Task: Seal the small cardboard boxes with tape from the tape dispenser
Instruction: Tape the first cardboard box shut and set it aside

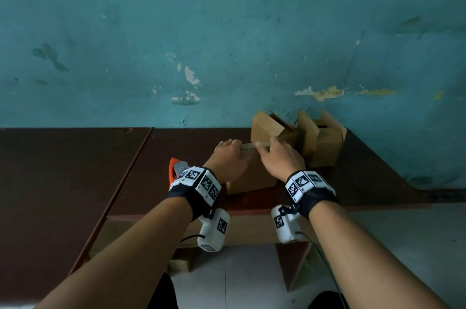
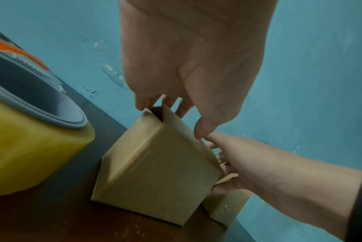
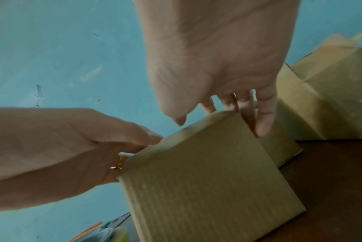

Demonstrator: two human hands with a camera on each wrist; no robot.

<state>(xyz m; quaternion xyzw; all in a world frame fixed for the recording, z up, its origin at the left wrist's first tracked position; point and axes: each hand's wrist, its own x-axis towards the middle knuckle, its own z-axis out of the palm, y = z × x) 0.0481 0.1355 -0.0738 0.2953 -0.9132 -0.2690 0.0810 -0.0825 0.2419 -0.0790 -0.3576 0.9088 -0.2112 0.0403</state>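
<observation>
The near edge of the dark brown worktop (image 1: 63, 207) runs just under the wrists, and a seam divides its broad bare left part from the section where the work sits. Both forearms reach forward side by side over that edge, each wrist wrapped in a band with black-and-white markers.

The left hand (image 1: 228, 159) lies palm down on the left top edge of the nearest cardboard box (image 1: 252, 177), fingers fairly straight and pressing a top flap down; a ring shows on one finger. The right hand (image 1: 280, 159) rests on the right top edge in the same manner, its fingers extended over the far side of the lid and its thumb free above the near corner. Neither hand curls round anything. The box's top is not quite flat: the left wrist view shows a dark slit between the flaps.

Just left of the left wrist, the orange and grey tape dispenser (image 1: 176, 170) sits on the worktop with its yellowish tape roll (image 2: 30, 155), close beside the box.

Behind the hands, two more boxes (image 1: 320, 142) stand with flaps raised, against the teal wall (image 1: 227, 31), near the worktop's right end.
</observation>
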